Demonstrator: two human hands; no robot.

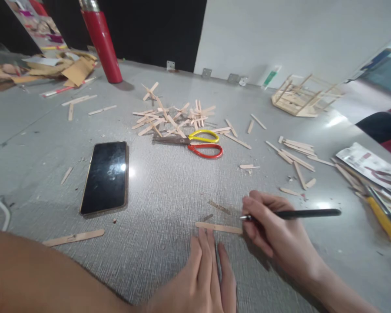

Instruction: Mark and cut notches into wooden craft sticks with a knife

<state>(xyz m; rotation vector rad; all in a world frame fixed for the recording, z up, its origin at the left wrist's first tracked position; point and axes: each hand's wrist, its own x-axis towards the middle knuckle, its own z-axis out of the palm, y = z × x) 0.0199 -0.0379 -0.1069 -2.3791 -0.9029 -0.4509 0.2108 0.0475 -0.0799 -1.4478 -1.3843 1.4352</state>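
My left hand (208, 269) lies with its fingers stretched out, the fingertips on the lower edge of a wooden popsicle stick (226, 228) on the grey table. At the stick's right end, my right hand (267, 221) is closed around a black pen (308, 213). The pen's metal tip points left, just above the stick; I cannot tell whether it touches anything. That stick's right end is partly hidden by my right hand. Small brown slivers (219, 207) lie just beyond it. Another popsicle stick (74, 238) rests at the left, close to a forearm.
Scissors (189, 141) with yellow and red handles lie before a heap of sticks (172, 115). A phone (105, 177) is at left, a red flask (102, 45) behind it. At right are a wooden stick frame (296, 102), loose sticks (296, 152) and a yellow cutter (382, 219).
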